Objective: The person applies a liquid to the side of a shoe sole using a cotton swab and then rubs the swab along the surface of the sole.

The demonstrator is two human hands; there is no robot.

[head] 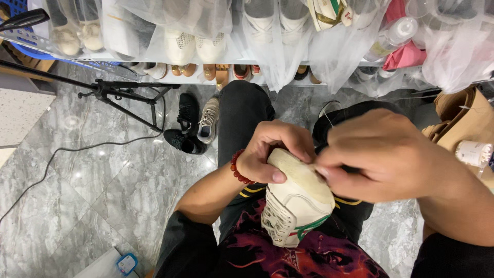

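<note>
A cream sneaker (293, 206) with white laces and a green and red stripe lies sole-up on my lap. My left hand (270, 152) grips its heel end, thumb pressed on the edge of the pale sole. A red bead bracelet (237, 167) circles that wrist. My right hand (381, 154) is closed over the sole's far edge, fingertips pinched against it around something dark and thin that I cannot make out.
A rack of shoes wrapped in clear plastic bags (267, 36) runs across the top. A black tripod (121, 95) and cable stand on the grey marble floor at left, beside loose sneakers (198, 123). Brown paper bags (463, 121) sit at right.
</note>
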